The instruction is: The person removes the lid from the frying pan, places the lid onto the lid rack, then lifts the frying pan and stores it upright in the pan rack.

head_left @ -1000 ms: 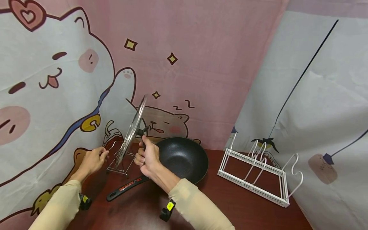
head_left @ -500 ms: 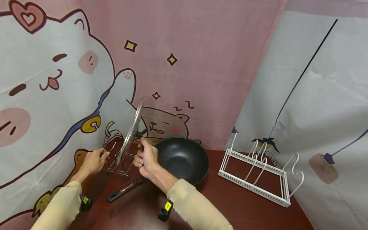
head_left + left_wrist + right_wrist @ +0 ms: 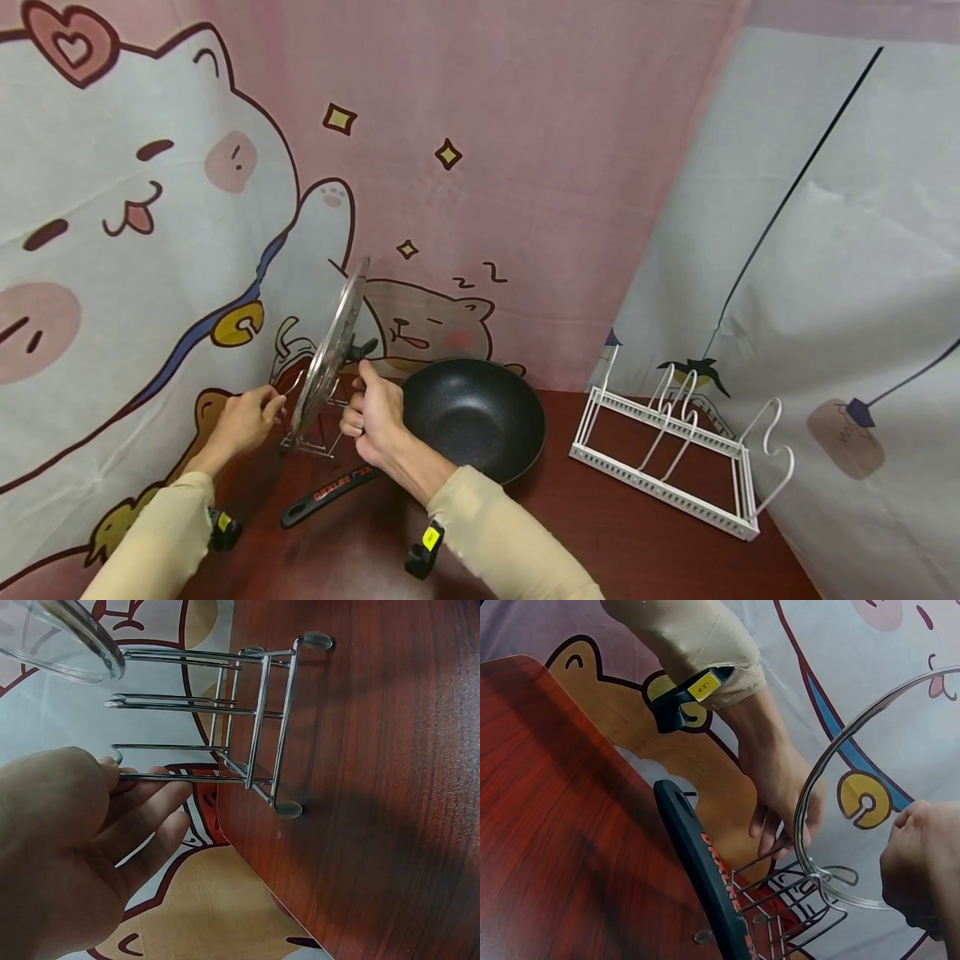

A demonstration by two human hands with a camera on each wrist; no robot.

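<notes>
My left hand (image 3: 243,421) pinches an end wire of a small chrome wire lid rack (image 3: 259,712), which stands on the table at the left. A glass pan lid (image 3: 327,358) with a metal rim leans steeply over that rack. My right hand (image 3: 375,417) grips the lid by its black knob (image 3: 362,348). Down among the rack's wires, the lid's lower edge (image 3: 804,851) appears to meet them in the right wrist view. Just right of my right hand lies a black frying pan (image 3: 476,417), its long handle (image 3: 330,496) pointing left toward me.
A white rack (image 3: 660,454) with curved wire dividers stands on the right of the dark red wooden table (image 3: 600,542). Curtains with cartoon prints (image 3: 525,167) hang close behind and along both sides.
The right hand has moved the lid a little left and down toward the rack. My left hand keeps its pinch on the rack, which stays put, as does the pan.
</notes>
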